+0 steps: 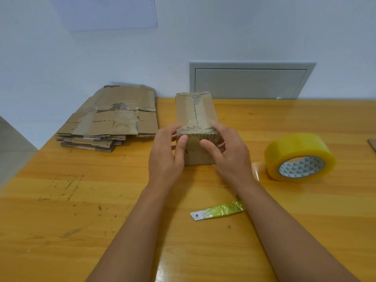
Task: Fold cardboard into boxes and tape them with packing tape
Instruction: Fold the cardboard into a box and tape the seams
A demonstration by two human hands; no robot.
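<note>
Box (195, 119) taped, left hand (165, 157) and right hand (230, 155) grip it, no legible writing

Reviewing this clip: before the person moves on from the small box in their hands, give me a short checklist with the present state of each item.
1. Box held by both hands: ok. The left hand and right hand grip the near end of the box, thumbs on its front face.
2. Top seam taped: ok. Clear tape runs along it.
3. Near end taped down: cannot tell, the thumbs cover it.
4. Tape roll within reach: ok. The tape roll stands on the table on the right.
5. Cutter at hand: ok. The blade lies near the right forearm.
6. More cardboard ready: ok. The flat cardboard stack lies at the left.
</note>
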